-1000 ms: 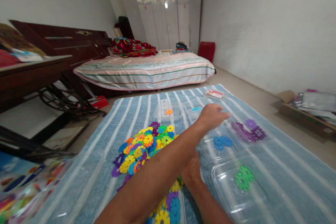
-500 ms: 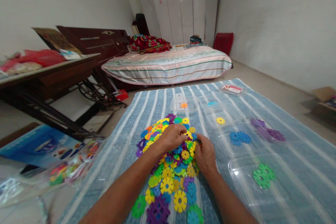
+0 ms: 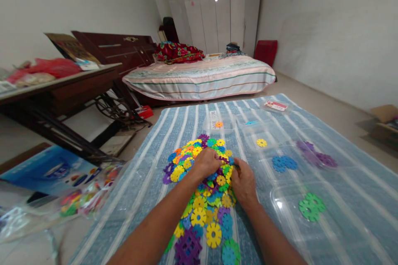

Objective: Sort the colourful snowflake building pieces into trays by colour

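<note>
A heap of flat, notched plastic snowflake discs [image 3: 199,216] in yellow, green, blue, purple and orange is spread on the striped cloth. Over its upper part, my left hand [image 3: 207,163] is closed, its fingertips beside a purple disc [image 3: 224,160]; whether it grips that disc is unclear. My right hand [image 3: 244,180] pinches a blue snowflake disc [image 3: 231,160] at the heap's right edge. The two hands' fingertips are close together. To the right, clear plastic boxes hold sorted discs: green discs [image 3: 311,207], blue discs [image 3: 284,163], purple discs [image 3: 326,160] and a yellow disc [image 3: 261,143].
Another clear box at the back holds an orange disc [image 3: 219,124]. A lidded box with a red label [image 3: 276,106] lies at the cloth's far right. Beyond the striped cloth [image 3: 149,149] is a bed [image 3: 199,78]. A sewing-machine table [image 3: 59,85] stands left.
My left hand has shifted slightly right, its fingers curled in more. The right hand stays almost in place with the blue disc. The view has moved a little.
</note>
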`<state>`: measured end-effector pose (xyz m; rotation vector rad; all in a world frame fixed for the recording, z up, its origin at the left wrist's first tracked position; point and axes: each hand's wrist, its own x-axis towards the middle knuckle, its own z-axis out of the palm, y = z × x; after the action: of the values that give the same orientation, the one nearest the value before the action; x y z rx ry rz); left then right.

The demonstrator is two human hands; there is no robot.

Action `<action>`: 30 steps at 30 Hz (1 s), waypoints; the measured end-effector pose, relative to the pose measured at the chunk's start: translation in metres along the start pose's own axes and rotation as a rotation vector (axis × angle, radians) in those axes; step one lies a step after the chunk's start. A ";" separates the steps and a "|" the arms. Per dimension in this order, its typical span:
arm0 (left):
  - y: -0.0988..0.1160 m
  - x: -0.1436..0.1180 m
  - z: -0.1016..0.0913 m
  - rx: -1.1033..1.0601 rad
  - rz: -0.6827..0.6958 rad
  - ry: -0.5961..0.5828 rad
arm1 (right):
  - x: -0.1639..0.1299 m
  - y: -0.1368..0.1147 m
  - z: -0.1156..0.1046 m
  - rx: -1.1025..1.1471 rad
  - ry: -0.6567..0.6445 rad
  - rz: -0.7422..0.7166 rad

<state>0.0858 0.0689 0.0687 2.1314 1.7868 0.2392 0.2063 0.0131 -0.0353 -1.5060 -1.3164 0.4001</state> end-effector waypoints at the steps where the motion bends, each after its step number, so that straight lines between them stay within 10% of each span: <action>1: -0.002 0.003 -0.003 -0.025 -0.005 0.010 | 0.000 -0.001 0.000 0.007 -0.001 0.001; 9: 0.012 0.025 -0.029 -0.294 -0.056 0.104 | 0.003 -0.004 0.002 0.025 0.007 -0.003; 18: 0.163 0.057 -0.016 -0.947 0.170 -0.330 | 0.008 -0.007 0.005 0.003 0.054 -0.015; 21: 0.190 0.065 -0.011 -0.871 0.249 -0.354 | 0.010 -0.007 0.001 0.017 0.006 -0.007; 24: 0.173 0.067 -0.008 -0.603 0.277 -0.174 | 0.009 -0.007 -0.001 0.015 -0.004 0.009; 30: 0.072 0.027 -0.018 -0.370 0.383 -0.083 | 0.006 -0.005 -0.003 0.095 -0.008 0.047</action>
<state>0.1511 0.0878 0.1095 2.1486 1.1661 0.5239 0.2084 0.0162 -0.0275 -1.4595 -1.2525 0.4922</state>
